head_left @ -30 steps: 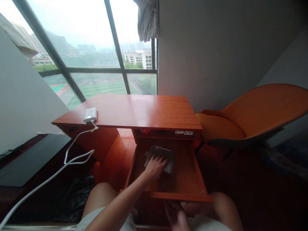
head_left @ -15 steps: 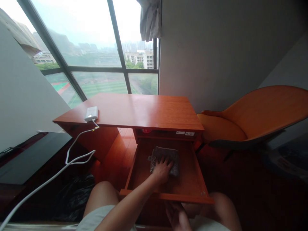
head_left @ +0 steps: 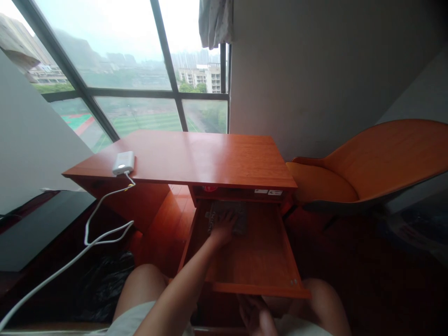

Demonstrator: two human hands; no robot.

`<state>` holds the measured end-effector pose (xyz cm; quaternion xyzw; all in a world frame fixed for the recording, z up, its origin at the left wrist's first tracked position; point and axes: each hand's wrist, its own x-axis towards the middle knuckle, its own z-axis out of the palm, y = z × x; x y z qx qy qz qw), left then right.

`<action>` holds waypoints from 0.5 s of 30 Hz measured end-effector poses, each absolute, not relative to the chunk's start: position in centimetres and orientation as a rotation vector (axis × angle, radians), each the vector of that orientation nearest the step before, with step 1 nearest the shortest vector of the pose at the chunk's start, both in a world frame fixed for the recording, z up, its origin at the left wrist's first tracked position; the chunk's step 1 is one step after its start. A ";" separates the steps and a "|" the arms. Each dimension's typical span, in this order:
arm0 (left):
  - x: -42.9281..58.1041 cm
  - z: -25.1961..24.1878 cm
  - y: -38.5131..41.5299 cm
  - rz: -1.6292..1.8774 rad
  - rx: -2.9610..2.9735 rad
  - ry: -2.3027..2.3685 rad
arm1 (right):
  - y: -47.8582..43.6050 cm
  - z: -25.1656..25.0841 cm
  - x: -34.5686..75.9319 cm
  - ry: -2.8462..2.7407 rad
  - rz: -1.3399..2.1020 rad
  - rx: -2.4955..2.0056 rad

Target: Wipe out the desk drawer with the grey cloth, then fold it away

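A folded grey towel [head_left: 240, 220] with a patterned edge lies in the pulled-out wooden drawer [head_left: 255, 261], toward its back left. Flat on top of it rests my left hand [head_left: 224, 228], fingers spread and not wrapped round the cloth. My right hand [head_left: 257, 313] is low in front of the drawer, just beneath its front panel [head_left: 262, 290]. Its fingers look loosely extended and nothing shows in them; the fingertips are partly in shadow under the panel, and whether they touch it is hard to see.
Above the drawer is the wooden desk [head_left: 210, 158], bearing a white power bank [head_left: 123, 162] with a white cable [head_left: 101, 200] hanging off the front. An orange chair [head_left: 325, 182] stands right. A black plastic bag [head_left: 108, 284] lies lower left. My knees flank the drawer.
The towel has slid toward the back left of the drawer under my left hand. My right hand stays below the drawer front. The view has shifted slightly.
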<state>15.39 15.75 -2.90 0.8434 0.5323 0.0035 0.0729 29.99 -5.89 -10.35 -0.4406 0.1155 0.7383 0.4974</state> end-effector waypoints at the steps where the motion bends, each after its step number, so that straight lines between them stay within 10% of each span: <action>1: 14.5 -2.9 16.4 -0.019 2.514 1.649 | -5.9 -10.4 30.0 0.314 1.807 -1.049; 15: 10.7 -3.6 18.7 -0.059 2.461 1.756 | -6.0 -9.8 29.9 0.249 1.725 -1.148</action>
